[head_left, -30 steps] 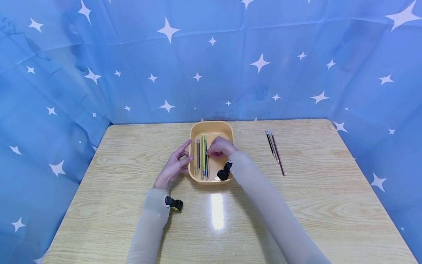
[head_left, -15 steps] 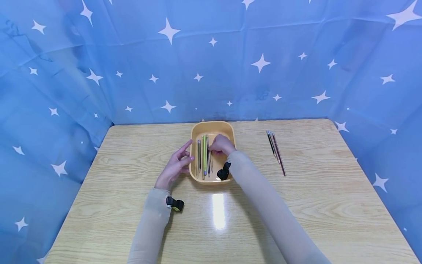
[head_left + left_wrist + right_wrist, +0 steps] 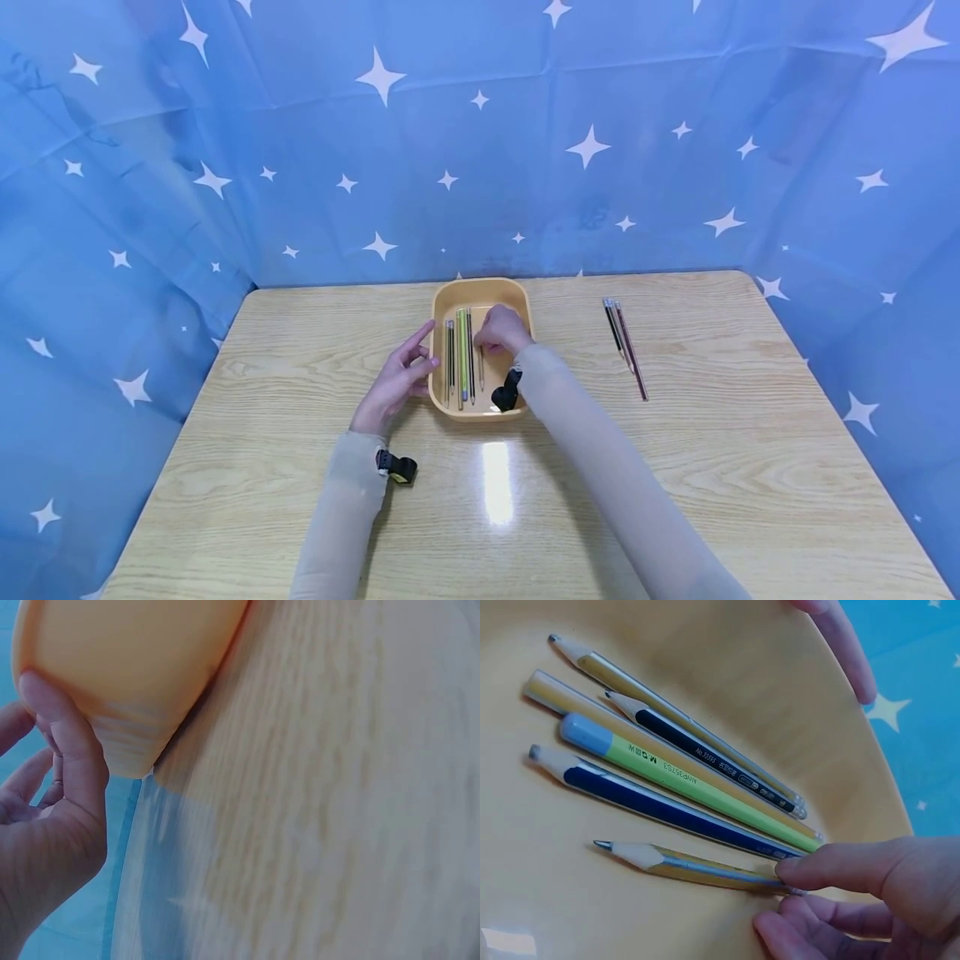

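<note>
My right hand (image 3: 504, 331) is inside a yellow-orange tray (image 3: 480, 293). Its thumb and fingers pinch the eraser end of a gold pencil with a silver stripe (image 3: 705, 874), lying slightly apart from the others. Beside it in the tray, roughly side by side, lie a dark blue pencil (image 3: 652, 802), a bright green one with a blue-grey end (image 3: 690, 784), a black one (image 3: 682, 742) and other gold pencils. My left hand (image 3: 397, 379) rests against the tray's left side, fingers spread and fairly straight, thumb tip at the rim in the left wrist view.
To the right of the tray, several dark and maroon pencils (image 3: 627, 346) lie close together on the wood-grain table (image 3: 750, 450). A blue star-patterned cloth (image 3: 480, 192) hangs behind the table and along both sides.
My right hand has shifted slightly right with the gold pencil, opening a gap from the dark blue pencil. The left hand has stayed at the tray's side.
</note>
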Demonstrator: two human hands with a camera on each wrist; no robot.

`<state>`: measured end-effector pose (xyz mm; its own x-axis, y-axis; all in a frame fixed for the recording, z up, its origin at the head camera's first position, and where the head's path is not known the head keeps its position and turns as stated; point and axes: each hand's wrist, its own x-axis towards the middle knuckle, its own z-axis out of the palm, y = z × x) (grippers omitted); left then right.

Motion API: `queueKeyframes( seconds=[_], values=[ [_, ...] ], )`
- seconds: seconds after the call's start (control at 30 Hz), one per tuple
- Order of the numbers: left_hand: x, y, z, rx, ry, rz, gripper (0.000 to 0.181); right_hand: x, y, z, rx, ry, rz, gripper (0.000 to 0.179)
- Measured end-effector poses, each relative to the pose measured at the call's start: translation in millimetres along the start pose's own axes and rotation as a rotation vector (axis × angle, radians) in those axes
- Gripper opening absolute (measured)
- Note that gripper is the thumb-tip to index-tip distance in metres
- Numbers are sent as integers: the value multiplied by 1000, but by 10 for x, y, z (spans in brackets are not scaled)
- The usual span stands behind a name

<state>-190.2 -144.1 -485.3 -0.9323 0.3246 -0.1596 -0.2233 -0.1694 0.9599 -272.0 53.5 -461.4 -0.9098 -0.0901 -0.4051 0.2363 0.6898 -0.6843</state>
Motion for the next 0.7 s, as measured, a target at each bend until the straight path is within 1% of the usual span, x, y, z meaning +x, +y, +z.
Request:
queueKeyframes(
  seconds=[0.1,0.23,0.27,0.37,0.5,0.6,0.7],
  values=[
    [-37,67,30,-4,-10,-7,67,15,2,3,-13,-3,4,31],
    [-89,155,80,11,-4,-12,67,9,-9,-1,-22,-5,7,34],
    [-88,155,81,11,-2,-13,67,5,-14,-3,-16,-4,11,34],
    [-84,147,76,16,3,-12,67,-5,-22,-5,-1,-4,16,36],
    [-52,93,46,6,9,-7,66,-13,-25,-6,20,0,22,37],
    [-23,40,22,-3,19,-3,66,-21,-20,-8,36,11,25,31],
    [-8,4,14,-2,37,-1,65,-29,-12,-12,77,19,15,20]
  ],
)
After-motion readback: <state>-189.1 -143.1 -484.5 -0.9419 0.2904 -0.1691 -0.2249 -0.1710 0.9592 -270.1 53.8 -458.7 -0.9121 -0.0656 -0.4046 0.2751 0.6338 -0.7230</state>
